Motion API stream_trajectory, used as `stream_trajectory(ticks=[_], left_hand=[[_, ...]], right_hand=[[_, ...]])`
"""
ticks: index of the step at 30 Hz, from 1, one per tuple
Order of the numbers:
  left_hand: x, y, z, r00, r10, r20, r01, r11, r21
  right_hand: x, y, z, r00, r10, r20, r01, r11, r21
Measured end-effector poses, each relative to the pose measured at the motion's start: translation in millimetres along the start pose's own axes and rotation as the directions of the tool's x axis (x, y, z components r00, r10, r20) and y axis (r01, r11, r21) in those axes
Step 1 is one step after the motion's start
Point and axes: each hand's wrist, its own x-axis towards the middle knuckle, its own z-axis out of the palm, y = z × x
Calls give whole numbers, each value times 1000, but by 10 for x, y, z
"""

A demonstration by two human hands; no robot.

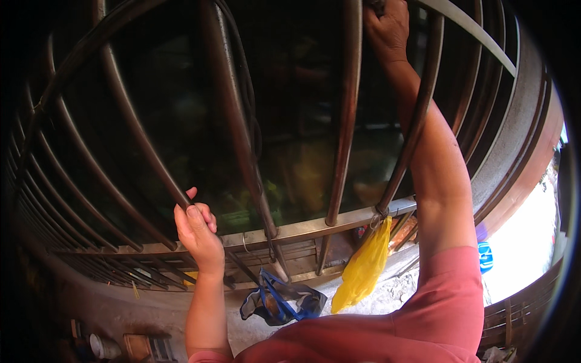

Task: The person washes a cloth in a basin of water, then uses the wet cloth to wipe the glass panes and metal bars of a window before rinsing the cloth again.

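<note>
My left hand (198, 230) is wrapped around a metal window bar (136, 125) near its lower end, with the thumb on the near side. My right arm passes between the bars, and one bar (426, 100) crosses in front of the forearm. At the top edge of the view, my right hand (392, 31) is closed around a small dark object (376, 5), too cut off to identify. Behind the bars is dark window glass (295, 104) with dim reflections.
A yellow plastic bag (363, 267) is tied to the lower rail (304, 232). A dark bag with blue straps (283, 299) hangs from a hook beside it. Black cable (247, 81) runs along one bar. Below left are a white bucket (104, 345) and a wooden stool-like piece (138, 347).
</note>
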Motion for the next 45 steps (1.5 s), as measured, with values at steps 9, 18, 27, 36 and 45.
stream_trajectory(ticks=[9,18,27,36,45], left_hand=[[8,-20,-71,1000,17,-21,-16,999,52],[8,5,-97,1000,22,19,-23,999,35],[-8,-31,-144,999,23,29,-24,999,32],[-3,-128,-200,998,48,39,-49,998,50],[13,-68,-230,996,86,33,-89,990,105]], right_hand=[[-1044,-1291,-289,698,-617,364,182,645,742],[-990,-853,-393,840,-215,499,-41,891,452],[-590,59,-451,814,526,245,-579,705,411],[-772,-424,-1534,84,841,535,-780,-279,561],[-162,-1965,-1626,833,364,417,-551,614,564]])
